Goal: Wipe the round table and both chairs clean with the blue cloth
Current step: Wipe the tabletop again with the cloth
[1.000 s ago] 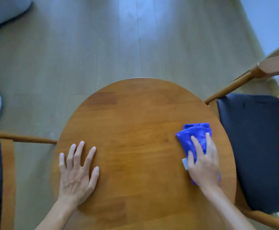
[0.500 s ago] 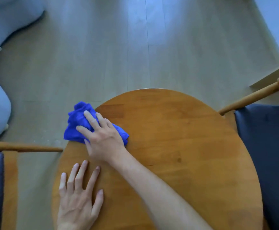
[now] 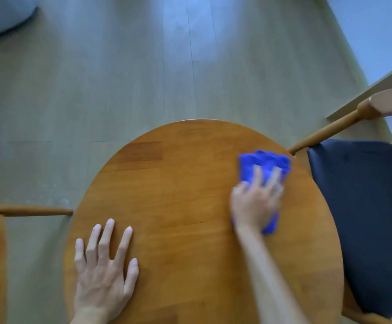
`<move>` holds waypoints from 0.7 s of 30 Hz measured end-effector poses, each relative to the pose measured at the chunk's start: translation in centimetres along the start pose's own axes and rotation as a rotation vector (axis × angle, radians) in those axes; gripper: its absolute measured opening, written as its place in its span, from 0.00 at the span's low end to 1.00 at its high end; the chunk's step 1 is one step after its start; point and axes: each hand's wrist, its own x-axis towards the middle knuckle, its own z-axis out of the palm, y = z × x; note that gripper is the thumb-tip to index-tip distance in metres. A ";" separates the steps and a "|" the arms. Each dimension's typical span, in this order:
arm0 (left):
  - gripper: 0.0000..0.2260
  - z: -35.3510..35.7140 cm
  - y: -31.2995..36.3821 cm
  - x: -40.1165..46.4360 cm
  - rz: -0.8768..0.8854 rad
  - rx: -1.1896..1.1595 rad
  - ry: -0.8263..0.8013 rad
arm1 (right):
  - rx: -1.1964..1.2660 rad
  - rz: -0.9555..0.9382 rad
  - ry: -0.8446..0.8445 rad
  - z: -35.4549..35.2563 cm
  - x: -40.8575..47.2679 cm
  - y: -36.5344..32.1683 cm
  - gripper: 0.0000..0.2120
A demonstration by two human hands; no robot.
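Right now I see the right hand [image 3: 255, 204] lying on top of the blue cloth [image 3: 264, 163], near the right edge of the round bench [image 3: 178, 183]. Its fingers [image 3: 273, 178] look spread and fairly straight over the cloth, pressing it flat against the wood, though that hand is blurred and I cannot tell how the thumb lies. Bunched cloth shows beyond the fingertips toward the far-right edge, and a small piece shows beside the wrist.

My left hand [image 3: 104, 270] rests palm down on the near-left part of the bench, fingers [image 3: 106, 239] straight and fanned apart, holding nothing, well apart from the cloth.

One chair with a dark seat cushion [image 3: 365, 218] stands just beside the bench's right edge, its wooden arm [image 3: 330, 129] reaching toward the far-right rim. At the left edge I see another wooden chair arm [image 3: 27, 210] ending just short of the bench, with a strip of wooden frame below it. Pale plank floor [image 3: 120, 78] lies beyond the far edge.
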 end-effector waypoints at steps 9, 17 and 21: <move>0.28 -3.2 0.8 2.7 -0.222 -0.485 0.162 | 0.386 -0.589 -0.608 -0.3 -10.5 -9.4 0.25; 0.32 -1.9 9.3 9.2 -0.399 -0.261 -0.039 | -0.125 -0.310 -0.275 -2.1 0.3 11.3 0.28; 0.31 -0.9 17.8 8.0 -0.105 -0.248 -0.052 | -0.113 -0.366 -0.170 -0.7 0.4 12.6 0.26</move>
